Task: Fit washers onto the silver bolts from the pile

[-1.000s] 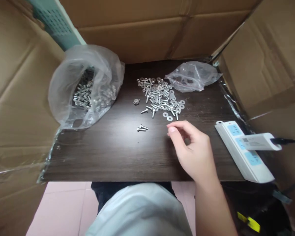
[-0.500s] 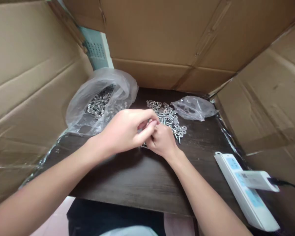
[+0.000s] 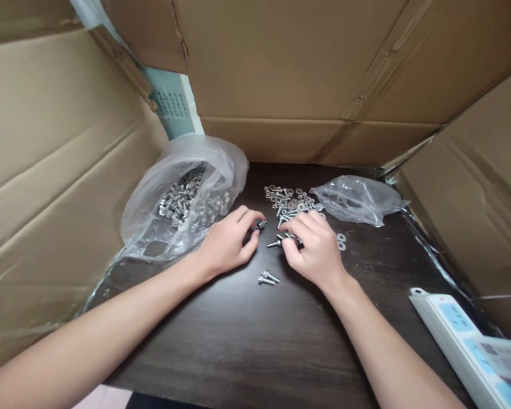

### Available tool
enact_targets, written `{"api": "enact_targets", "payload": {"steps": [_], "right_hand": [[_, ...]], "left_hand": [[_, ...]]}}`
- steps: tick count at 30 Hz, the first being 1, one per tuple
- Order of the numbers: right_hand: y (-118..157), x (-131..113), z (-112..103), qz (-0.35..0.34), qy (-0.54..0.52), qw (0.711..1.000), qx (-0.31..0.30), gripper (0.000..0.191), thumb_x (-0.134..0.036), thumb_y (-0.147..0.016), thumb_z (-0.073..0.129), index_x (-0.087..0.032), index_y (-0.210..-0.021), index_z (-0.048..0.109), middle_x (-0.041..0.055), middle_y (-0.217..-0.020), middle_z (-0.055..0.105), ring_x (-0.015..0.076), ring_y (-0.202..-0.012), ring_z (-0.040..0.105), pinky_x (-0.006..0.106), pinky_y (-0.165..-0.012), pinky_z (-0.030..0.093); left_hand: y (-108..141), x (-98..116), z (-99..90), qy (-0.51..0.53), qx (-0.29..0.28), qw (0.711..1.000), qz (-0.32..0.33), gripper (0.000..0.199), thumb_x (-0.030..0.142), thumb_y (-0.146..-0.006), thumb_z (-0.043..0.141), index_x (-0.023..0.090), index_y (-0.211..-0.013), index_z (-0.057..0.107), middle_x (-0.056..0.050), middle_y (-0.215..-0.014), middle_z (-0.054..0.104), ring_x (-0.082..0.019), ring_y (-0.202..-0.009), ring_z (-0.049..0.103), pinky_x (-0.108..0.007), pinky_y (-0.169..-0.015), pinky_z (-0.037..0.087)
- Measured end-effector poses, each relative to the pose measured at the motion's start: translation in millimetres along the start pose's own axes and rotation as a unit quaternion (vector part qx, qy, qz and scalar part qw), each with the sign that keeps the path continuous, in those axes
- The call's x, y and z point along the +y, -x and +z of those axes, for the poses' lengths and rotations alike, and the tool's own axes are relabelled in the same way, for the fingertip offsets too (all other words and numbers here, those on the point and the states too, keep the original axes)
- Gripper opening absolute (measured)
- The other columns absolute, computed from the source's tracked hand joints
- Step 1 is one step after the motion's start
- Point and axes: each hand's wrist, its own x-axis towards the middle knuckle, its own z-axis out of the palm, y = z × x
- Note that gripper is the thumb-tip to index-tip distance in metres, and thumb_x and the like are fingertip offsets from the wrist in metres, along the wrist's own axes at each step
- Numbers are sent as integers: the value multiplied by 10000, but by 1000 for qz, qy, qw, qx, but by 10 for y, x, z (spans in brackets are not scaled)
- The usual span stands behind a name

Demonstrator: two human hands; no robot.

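My left hand [image 3: 232, 241] is curled, with a small metal bolt [image 3: 260, 225] between its thumb and fingertips, seen nearly end-on. My right hand [image 3: 313, 250] reaches over the near side of a loose pile of screws and washers [image 3: 287, 199]. Its thumb and index finger are apart, and a few screws [image 3: 275, 244] show in and around that gap. What lies under the palm is hidden. Two bolts with collars near their heads [image 3: 268, 278] lie side by side on the dark table [image 3: 238, 335], nearer to me and between the hands.
An open clear plastic bag [image 3: 145, 199] holding many bolts [image 3: 181, 199] stands to the left. A flatter plastic bag [image 3: 361, 199] lies behind on the right. A white power strip [image 3: 443, 335] with something plugged in is at the right edge. Cardboard walls [image 3: 302, 62] surround the table.
My hands were together in the middle and have separated, the right one moving right onto the pile. Two bolts on the table in front are now visible. The view has shifted slightly.
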Motion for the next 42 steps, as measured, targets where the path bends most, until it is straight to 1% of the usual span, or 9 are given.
{"api": "enact_targets", "payload": {"steps": [4, 8, 12, 18, 23, 28, 35, 39, 42], "right_hand": [[25, 77, -34, -4, 15, 997, -78, 159, -122, -772, 568, -174, -866, 685, 62, -859, 664, 239, -836, 509, 384, -762, 403], [26, 51, -3, -1, 22, 994, -109, 145, -168, -770, 599, -173, -885, 687, 64, -888, 668, 248, -878, 517, 397, -798, 381], [22, 4, 30, -13, 26, 993, -116, 84, -189, -840, 609, -174, -867, 688, 58, -881, 675, 241, -882, 529, 397, -801, 357], [23, 3, 72, 9, 84, 993, -88, 93, -196, -909, 615, -170, -869, 695, 67, -882, 684, 248, -893, 533, 400, -796, 329], [9, -14, 95, 40, 103, 991, -81, 153, -203, -955, 595, -159, -1056, 702, 92, -997, 719, 275, -952, 551, 415, -811, 339], [-1, -38, 106, 16, 63, 995, -74, 242, -228, -1007, 575, -142, -1216, 662, 106, -1144, 745, 276, -1069, 588, 414, -891, 373], [-15, -35, 193, 7, 16, 998, -58, 162, -233, -1013, 564, -161, -1102, 679, 90, -1014, 749, 243, -949, 618, 365, -838, 404], [-56, -83, 223, -42, 47, 998, -7, 150, -196, -1019, 551, -149, -1048, 691, 77, -905, 725, 230, -847, 598, 361, -773, 392], [-52, -100, 223, -32, 21, 999, 21, 122, -169, -1004, 567, -144, -1020, 685, 79, -897, 714, 230, -829, 598, 369, -761, 421]], "left_hand": [[-39, -22, 33, -34, -5, 999, -15, 360, 239, -966, 547, 182, -1318, 596, -95, -1193, 646, -225, -1091, 656, -336, -865, 569], [-64, -31, 45, -50, -42, 997, -44, 494, 342, -985, 589, 202, -1457, 546, -100, -1250, 633, -244, -1110, 658, -345, -832, 583], [-72, -61, 50, -35, -61, 996, -49, 314, 313, -1004, 580, 208, -1287, 667, -73, -1200, 667, -227, -1058, 679, -335, -819, 572], [-70, -96, 56, -10, -54, 997, -54, 233, 284, -1004, 593, 216, -1208, 685, -54, -1138, 707, -183, -906, 685, -307, -785, 552], [-70, -119, 44, -6, -54, 998, -39, 226, 269, -1020, 550, 203, -1190, 684, -58, -1128, 712, -184, -918, 679, -318, -823, 543], [-73, -149, 45, 33, -52, 998, -15, 241, 270, -1035, 534, 193, -1215, 675, -61, -1150, 707, -184, -954, 677, -323, -873, 538], [-107, -164, 68, 120, -13, 993, 14, 212, 217, -1019, 560, 177, -1180, 692, -50, -1076, 731, -138, -903, 673, -260, -819, 546], [-145, -187, 61, 167, 1, 986, 8, 212, 222, -1016, 559, 166, -1164, 699, -58, -1067, 740, -136, -906, 689, -227, -744, 557], [-159, -192, 49, 207, -3, 978, 9, 205, 216, -1005, 579, 166, -1157, 707, -53, -1068, 748, -132, -930, 707, -219, -773, 583]]}}
